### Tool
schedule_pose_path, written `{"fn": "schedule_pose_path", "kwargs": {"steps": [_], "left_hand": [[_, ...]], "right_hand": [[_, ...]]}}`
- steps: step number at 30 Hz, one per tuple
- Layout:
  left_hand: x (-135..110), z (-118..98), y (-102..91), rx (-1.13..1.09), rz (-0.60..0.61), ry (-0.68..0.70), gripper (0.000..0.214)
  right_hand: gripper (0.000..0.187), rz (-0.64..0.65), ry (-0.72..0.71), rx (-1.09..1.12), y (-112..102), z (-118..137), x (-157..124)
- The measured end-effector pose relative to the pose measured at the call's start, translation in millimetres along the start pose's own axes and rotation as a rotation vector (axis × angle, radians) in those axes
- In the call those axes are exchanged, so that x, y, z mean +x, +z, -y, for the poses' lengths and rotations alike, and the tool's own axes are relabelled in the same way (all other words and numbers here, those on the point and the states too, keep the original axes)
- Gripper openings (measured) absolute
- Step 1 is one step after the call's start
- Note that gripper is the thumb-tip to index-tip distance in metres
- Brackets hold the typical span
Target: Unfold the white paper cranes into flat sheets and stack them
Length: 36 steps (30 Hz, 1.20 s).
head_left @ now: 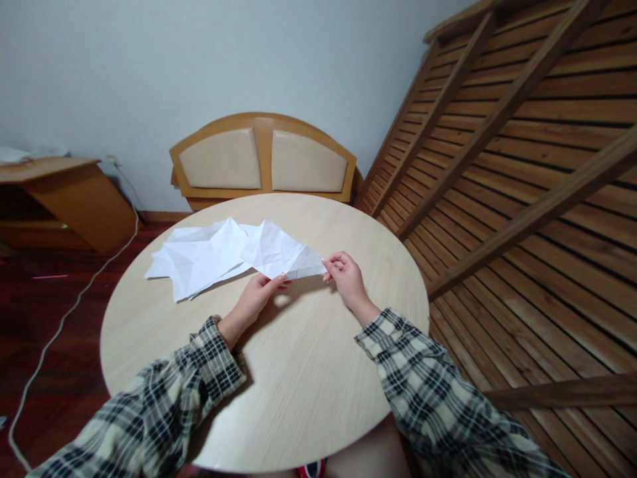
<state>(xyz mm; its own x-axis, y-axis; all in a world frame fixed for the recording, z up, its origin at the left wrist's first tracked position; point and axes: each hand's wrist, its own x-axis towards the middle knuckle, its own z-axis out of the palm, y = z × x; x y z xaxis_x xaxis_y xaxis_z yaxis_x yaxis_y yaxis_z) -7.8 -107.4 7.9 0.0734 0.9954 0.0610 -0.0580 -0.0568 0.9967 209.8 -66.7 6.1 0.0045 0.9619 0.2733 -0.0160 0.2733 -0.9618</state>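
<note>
Between my two hands is a creased sheet of white paper (pixel 279 249), raised a little over the round table. My left hand (pixel 256 297) pinches its near edge, thumb on top and fingers underneath. At the paper's right corner, my right hand (pixel 343 275) grips the tip between thumb and fingers. Several more white sheets (pixel 199 255), creased and overlapping, lie on the table to the left, and the held sheet partly covers them.
The round light-wood table (pixel 308 372) fills the middle. Behind it stands a padded headboard (pixel 263 156) against the wall. Wooden slats (pixel 497 199) lean on the right. At the left are a wooden desk (pixel 74 199) and a white cable (pixel 74 305) running along the floor.
</note>
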Motion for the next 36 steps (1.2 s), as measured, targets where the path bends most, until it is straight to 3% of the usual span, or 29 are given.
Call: {"fn": "schedule_pose_path", "kwargs": {"steps": [4,20,26,36], "left_hand": [[-1.7,-2.4,0.6,0.040,0.017,0.038,0.032],[0.8,-4.6,1.1,0.005,-0.114,0.021,0.031],[-0.9,0.1,-1.9,0.091,-0.053,0.049,0.031],[-3.8,-2.9,-0.5,0.183,0.048,0.094,0.027]], "right_hand": [[0.032,0.055,0.004,0.000,2.1,0.5,-2.2],[0.042,0.236,0.065,0.054,3.2,0.3,-8.0],[0.035,0.362,0.096,0.073,6.0,-1.5,-10.4],[0.030,0.396,0.108,0.024,8.0,1.9,-13.0]]}}
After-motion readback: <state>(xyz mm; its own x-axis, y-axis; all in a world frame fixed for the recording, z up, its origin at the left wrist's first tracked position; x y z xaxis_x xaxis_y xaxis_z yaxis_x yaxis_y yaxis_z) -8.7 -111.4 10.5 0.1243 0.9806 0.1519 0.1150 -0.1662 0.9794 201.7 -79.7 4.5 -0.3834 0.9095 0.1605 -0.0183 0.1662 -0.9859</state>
